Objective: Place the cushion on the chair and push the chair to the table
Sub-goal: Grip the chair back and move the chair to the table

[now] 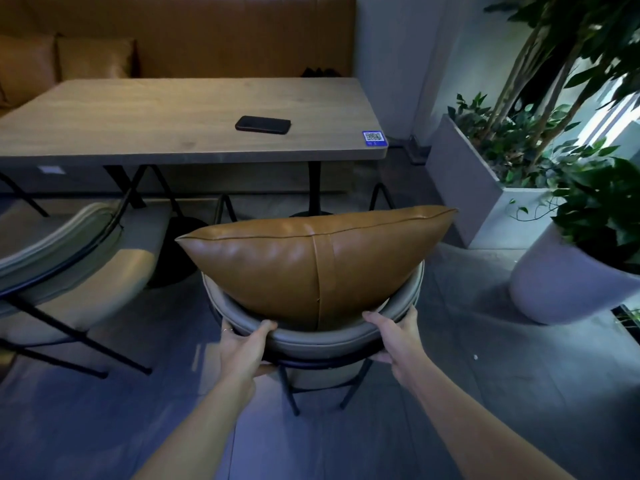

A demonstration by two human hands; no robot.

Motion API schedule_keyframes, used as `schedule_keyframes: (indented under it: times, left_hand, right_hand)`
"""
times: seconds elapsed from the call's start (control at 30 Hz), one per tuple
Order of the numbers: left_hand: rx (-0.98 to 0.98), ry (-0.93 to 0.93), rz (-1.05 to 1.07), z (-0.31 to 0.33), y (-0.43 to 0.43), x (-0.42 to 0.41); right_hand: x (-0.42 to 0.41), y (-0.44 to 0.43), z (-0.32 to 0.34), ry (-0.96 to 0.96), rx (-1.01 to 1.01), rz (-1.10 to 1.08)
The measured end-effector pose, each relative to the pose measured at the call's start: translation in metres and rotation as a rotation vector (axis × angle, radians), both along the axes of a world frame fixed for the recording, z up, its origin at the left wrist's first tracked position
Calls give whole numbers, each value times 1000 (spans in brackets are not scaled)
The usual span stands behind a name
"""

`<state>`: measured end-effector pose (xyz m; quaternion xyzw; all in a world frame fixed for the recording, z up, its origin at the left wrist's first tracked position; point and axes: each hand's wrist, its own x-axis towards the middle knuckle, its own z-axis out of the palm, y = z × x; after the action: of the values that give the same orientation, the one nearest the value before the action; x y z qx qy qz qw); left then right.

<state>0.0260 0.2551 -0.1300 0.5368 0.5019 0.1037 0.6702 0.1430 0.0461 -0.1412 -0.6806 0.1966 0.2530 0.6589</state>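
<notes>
A tan leather cushion (311, 265) stands upright inside the grey round-backed chair (322, 342), leaning against its backrest. The chair faces the wooden table (166, 123), with a gap of floor between them. My left hand (242, 344) grips the left side of the backrest rim, thumb on top. On the right side of the same rim, my right hand (394, 337) holds the backrest. The chair's seat is hidden by the cushion and backrest.
A black phone (263, 125) and a blue QR sticker (374, 138) lie on the table. A second grey chair (72, 268) stands at the left. White planters (478, 188) with green plants line the right side. An orange sofa (207, 36) runs behind the table.
</notes>
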Motion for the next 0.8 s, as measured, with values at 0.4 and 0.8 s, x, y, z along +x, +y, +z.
schedule_keyframes:
  times: [0.4,0.8]
  left_hand:
    - [-33,-9,-34,4,40,58]
    - [-39,-18,8,8,55,91]
  right_hand:
    - [61,36,2,-2,-9,8]
    - [95,50,5,31,-39,90]
